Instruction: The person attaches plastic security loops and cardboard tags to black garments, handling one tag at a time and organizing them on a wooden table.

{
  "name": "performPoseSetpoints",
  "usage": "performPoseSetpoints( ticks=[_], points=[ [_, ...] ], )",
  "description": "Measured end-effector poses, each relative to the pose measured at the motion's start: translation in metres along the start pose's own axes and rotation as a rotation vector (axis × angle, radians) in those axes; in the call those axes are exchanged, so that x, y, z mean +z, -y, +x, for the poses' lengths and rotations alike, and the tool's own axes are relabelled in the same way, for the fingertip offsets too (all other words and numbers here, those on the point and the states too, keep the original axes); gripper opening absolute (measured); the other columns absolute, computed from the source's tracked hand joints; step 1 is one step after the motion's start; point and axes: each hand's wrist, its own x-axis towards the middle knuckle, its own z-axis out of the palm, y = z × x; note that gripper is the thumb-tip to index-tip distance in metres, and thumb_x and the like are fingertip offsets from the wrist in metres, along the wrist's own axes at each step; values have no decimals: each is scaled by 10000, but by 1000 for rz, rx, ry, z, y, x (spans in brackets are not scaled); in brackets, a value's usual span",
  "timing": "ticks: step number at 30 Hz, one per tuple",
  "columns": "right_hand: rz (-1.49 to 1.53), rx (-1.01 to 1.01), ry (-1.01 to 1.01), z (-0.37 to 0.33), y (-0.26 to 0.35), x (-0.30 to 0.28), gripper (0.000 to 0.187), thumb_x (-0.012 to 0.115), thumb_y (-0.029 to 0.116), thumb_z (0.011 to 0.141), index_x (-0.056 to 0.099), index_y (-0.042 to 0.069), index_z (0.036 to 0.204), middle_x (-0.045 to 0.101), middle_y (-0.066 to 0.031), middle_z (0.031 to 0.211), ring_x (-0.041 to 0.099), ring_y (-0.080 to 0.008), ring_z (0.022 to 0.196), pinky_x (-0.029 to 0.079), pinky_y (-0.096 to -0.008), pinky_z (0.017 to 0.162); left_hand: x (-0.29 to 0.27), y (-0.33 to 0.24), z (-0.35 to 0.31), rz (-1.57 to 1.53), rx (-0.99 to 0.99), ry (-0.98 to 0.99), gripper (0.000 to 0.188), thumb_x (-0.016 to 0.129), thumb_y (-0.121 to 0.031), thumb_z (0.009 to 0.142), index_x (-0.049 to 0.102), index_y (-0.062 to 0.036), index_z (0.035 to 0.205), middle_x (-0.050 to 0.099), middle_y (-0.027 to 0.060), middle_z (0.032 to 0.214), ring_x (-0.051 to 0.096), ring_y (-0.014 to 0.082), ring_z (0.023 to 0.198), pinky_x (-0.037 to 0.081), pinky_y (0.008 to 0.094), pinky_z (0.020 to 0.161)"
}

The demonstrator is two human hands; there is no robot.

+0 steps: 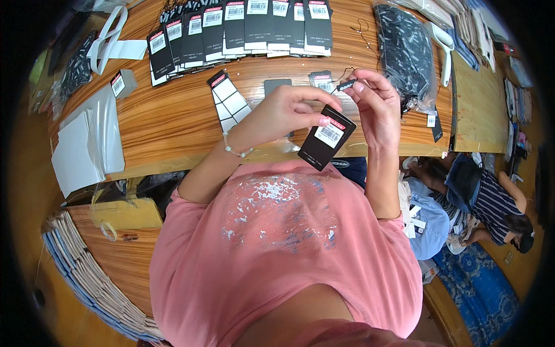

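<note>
My left hand (292, 109) pinches a black hang tag (326, 144) with a red strip and a white barcode sticker, tilted over the table's front edge. Between the thumb and fingers of my right hand (378, 104) is a small black string fastener (346, 85) with pale lettering, just above the tag's top corner. A thin dark string shows by the fastener; whether it passes through the tag I cannot tell. Behind my hands lie a stack of small barcode stickers (319, 78) and a dark card (277, 86). A sticker sheet (230, 103) lies beside my left forearm.
Overlapping black hang tags (234, 26) line the table's back. At right are a clear bag of black fasteners (406, 58) and a white handled tool (445, 51). White sheets (78, 147) lie left. Folded garments (95, 283) are stacked lower left; another person (491, 199) bends at right.
</note>
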Motion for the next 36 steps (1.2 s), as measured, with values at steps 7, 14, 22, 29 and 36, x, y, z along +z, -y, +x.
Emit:
performPoseSetpoints(
  ticks=[7,14,22,29,36],
  points=[
    [510,157,-12,17,0,-20,202,531,44,826,553,31,1027,599,-81,954,541,-220,990,440,-395,852,4,6,-4,7,-32,-15,191,619,-19,771,619,17,958,634,54,857,579,84,798,478,223,733],
    [655,65,-81,33,12,-37,153,521,51,847,567,42,993,606,-77,947,544,-214,960,409,-397,890,4,6,-7,82,-51,-40,176,625,-22,760,635,7,933,643,43,837,574,63,762,472,212,713],
    [694,-84,-216,55,21,-39,192,476,-22,850,506,-29,1040,559,-149,928,545,-197,843,445,-340,795,-1,1,-12,121,-53,-44,169,614,-22,781,625,8,947,635,48,854,587,87,797,468,208,727],
    [284,-185,221,42,26,-27,221,469,0,847,437,1,1066,505,-116,767,416,-123,608,337,-240,561,-11,-7,-19,235,-58,-222,227,607,-19,785,596,11,1010,631,58,918,600,86,774,475,193,684],
    [-326,-93,241,16,20,9,208,505,5,845,433,25,1039,563,-49,701,495,-68,626,339,-179,538,-11,-12,-19,408,-23,-517,235,623,-36,782,613,-8,1014,623,46,966,604,83,769,477,177,676]
  ],
)
